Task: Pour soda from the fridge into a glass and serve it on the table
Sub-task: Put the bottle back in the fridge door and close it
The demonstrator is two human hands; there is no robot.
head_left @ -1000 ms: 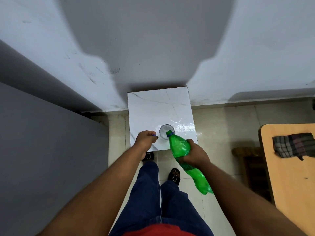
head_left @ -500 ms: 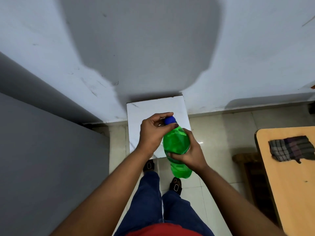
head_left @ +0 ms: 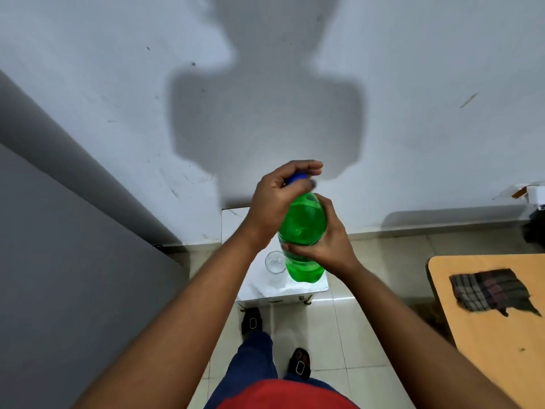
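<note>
Holding green soda bottle (head_left: 302, 224) upright above the white surface (head_left: 306, 286): right grip (head_left: 326, 242) wraps its body, left grip (head_left: 278, 199) pinches blue cap (head_left: 296, 178). Glass (head_left: 275, 262) near surface's front edge. Checked cloth (head_left: 491, 290) on wooden table (head_left: 483, 346). No readable label.

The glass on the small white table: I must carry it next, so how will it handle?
The glass looks clear and thin-walled, so probably fragile and light. Its smooth sides may be slippery. It seems short and wide, so unlikely to tip.
</note>
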